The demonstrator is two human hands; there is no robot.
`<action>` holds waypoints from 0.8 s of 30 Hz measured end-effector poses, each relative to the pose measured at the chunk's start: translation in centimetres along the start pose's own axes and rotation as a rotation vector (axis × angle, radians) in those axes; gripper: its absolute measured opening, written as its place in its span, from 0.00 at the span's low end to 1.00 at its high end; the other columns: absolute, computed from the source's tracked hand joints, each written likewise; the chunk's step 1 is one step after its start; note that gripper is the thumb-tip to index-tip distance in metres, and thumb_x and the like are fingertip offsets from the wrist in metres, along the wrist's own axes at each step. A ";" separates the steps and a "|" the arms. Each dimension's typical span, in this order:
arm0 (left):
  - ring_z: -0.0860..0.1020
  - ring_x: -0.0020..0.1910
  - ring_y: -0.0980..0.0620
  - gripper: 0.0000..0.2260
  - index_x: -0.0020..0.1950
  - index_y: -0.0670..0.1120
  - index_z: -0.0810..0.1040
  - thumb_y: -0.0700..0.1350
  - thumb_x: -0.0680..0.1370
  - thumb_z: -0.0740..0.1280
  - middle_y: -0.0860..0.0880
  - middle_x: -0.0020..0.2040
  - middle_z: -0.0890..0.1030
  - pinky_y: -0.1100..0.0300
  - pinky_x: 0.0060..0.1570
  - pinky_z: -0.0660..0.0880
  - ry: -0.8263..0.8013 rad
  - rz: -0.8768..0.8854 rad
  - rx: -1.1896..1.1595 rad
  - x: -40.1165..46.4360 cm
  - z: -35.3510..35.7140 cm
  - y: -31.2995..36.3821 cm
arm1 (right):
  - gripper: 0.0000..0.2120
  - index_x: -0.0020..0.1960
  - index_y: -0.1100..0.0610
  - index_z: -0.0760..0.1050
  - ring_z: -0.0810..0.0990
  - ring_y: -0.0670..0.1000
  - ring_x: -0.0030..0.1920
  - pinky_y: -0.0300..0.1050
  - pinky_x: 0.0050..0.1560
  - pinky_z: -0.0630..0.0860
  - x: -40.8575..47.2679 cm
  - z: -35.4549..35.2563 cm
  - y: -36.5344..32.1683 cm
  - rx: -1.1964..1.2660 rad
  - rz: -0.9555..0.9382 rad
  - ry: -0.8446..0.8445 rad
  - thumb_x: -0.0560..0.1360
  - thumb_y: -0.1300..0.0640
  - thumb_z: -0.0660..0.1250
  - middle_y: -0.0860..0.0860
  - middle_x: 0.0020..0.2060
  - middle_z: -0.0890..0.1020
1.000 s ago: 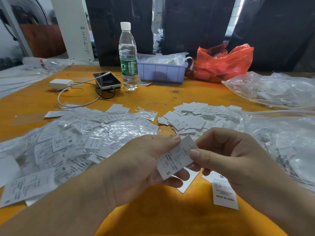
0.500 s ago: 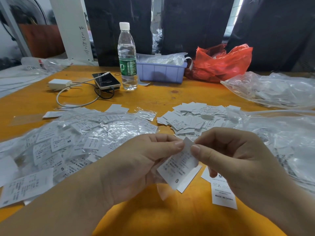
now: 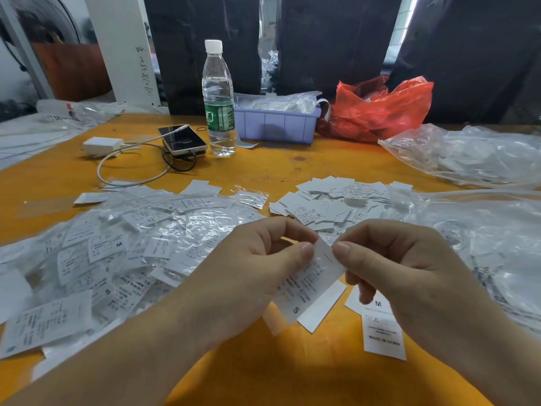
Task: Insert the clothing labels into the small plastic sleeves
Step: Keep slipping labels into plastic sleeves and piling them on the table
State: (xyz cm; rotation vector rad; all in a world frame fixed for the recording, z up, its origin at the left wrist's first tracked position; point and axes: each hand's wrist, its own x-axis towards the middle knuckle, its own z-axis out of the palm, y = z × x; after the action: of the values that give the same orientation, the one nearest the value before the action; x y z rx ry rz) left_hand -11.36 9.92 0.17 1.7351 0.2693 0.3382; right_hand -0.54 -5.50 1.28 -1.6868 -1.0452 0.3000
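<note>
Two hands, left hand and right hand, pinch rectangular white label.

glossy plastic sleeves, matt labels — wooden table

We have a single view, worn on the head and looking forward and down across the orange table toward the dark panels at its far edge. It sits close above the hands, which fill the lower frame, and its wide angle bends the table's sides.
</note>
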 end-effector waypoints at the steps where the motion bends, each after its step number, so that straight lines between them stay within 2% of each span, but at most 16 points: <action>1: 0.80 0.36 0.61 0.07 0.47 0.56 0.82 0.53 0.72 0.68 0.53 0.39 0.85 0.71 0.34 0.72 0.000 -0.001 0.000 0.0 0.0 -0.1 | 0.07 0.39 0.48 0.82 0.77 0.46 0.28 0.42 0.30 0.75 0.0 0.0 0.0 0.005 -0.006 0.024 0.69 0.48 0.67 0.50 0.28 0.80; 5: 0.81 0.37 0.60 0.05 0.48 0.59 0.82 0.52 0.75 0.67 0.52 0.40 0.85 0.70 0.35 0.74 -0.007 0.001 0.019 0.1 -0.1 -0.3 | 0.05 0.39 0.48 0.82 0.77 0.47 0.28 0.47 0.31 0.75 -0.2 0.2 -0.1 -0.021 -0.039 0.048 0.68 0.51 0.67 0.51 0.29 0.81; 10: 0.81 0.38 0.58 0.08 0.50 0.62 0.81 0.58 0.73 0.66 0.53 0.41 0.84 0.66 0.38 0.76 -0.006 0.022 0.044 0.1 -0.2 -0.3 | 0.05 0.39 0.49 0.82 0.75 0.59 0.31 0.55 0.31 0.72 -0.3 0.6 -0.1 0.008 -0.052 0.013 0.68 0.52 0.68 0.56 0.30 0.80; 13: 0.81 0.38 0.58 0.09 0.49 0.64 0.80 0.58 0.71 0.64 0.53 0.40 0.84 0.64 0.38 0.75 0.002 0.025 0.046 0.1 -0.1 -0.3 | 0.05 0.40 0.50 0.83 0.76 0.57 0.31 0.53 0.32 0.73 -0.4 0.6 -0.1 0.018 -0.055 -0.017 0.69 0.52 0.68 0.54 0.30 0.80; 16: 0.80 0.38 0.57 0.09 0.49 0.62 0.81 0.57 0.72 0.65 0.52 0.40 0.84 0.62 0.38 0.75 0.015 0.033 0.047 0.2 0.0 -0.4 | 0.07 0.40 0.51 0.82 0.77 0.50 0.30 0.46 0.33 0.74 -0.3 0.3 0.1 0.020 -0.035 -0.054 0.70 0.49 0.68 0.52 0.31 0.80; 20: 0.80 0.36 0.60 0.05 0.50 0.61 0.80 0.51 0.79 0.66 0.54 0.39 0.84 0.69 0.35 0.74 0.012 0.045 0.072 0.0 -0.1 -0.2 | 0.13 0.43 0.50 0.82 0.76 0.55 0.33 0.55 0.35 0.75 -0.4 0.4 -0.2 -0.022 -0.034 -0.115 0.68 0.42 0.68 0.54 0.32 0.79; 24: 0.79 0.33 0.63 0.07 0.49 0.61 0.81 0.49 0.79 0.65 0.56 0.37 0.83 0.71 0.31 0.72 0.032 0.049 0.118 -0.1 -0.1 -0.2 | 0.06 0.44 0.50 0.80 0.75 0.62 0.33 0.61 0.27 0.75 -0.6 0.7 0.0 -0.004 0.021 -0.140 0.69 0.50 0.73 0.57 0.33 0.78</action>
State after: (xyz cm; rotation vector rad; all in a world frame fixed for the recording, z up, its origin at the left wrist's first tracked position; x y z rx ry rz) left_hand -11.46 9.98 0.00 1.8558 0.2748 0.3922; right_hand -1.30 -5.50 0.82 -1.7004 -1.1319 0.4348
